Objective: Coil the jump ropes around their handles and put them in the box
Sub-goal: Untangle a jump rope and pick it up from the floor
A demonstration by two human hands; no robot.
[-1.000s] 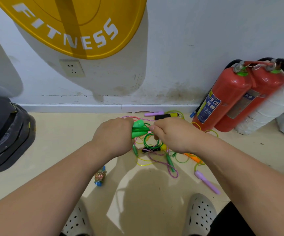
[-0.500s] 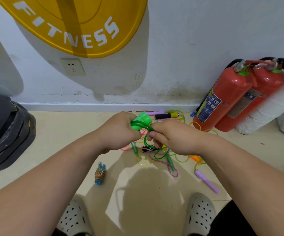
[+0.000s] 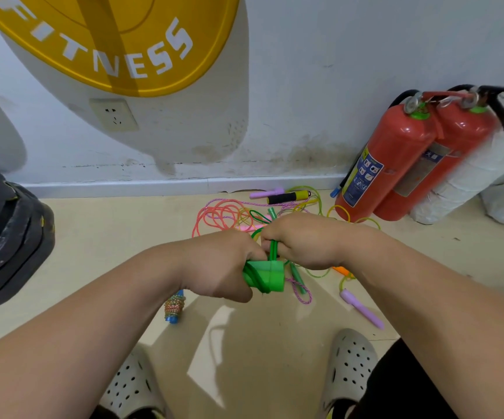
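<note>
My left hand [image 3: 220,264] grips the green jump rope handles [image 3: 267,276], whose ends point right and down. My right hand [image 3: 302,240] pinches the green rope [image 3: 273,247] just above the handles, and a turn of rope lies across them. Behind my hands a tangle of loose ropes [image 3: 223,216] in pink, yellow and green lies on the floor. A coiled blue-handled rope [image 3: 174,308] rests on the floor below my left wrist. No box is in view.
Two red fire extinguishers [image 3: 395,158] lean on the wall at right beside white bags [image 3: 468,182]. Purple handles [image 3: 361,308] and a black-and-yellow handle [image 3: 288,196] lie loose. Dark weight plates [image 3: 5,237] sit at left. My feet in grey clogs [image 3: 350,367] are below.
My hands have dropped lower and the green handles have swung from pointing up to pointing down-right, with my right hand bringing the rope over them.
</note>
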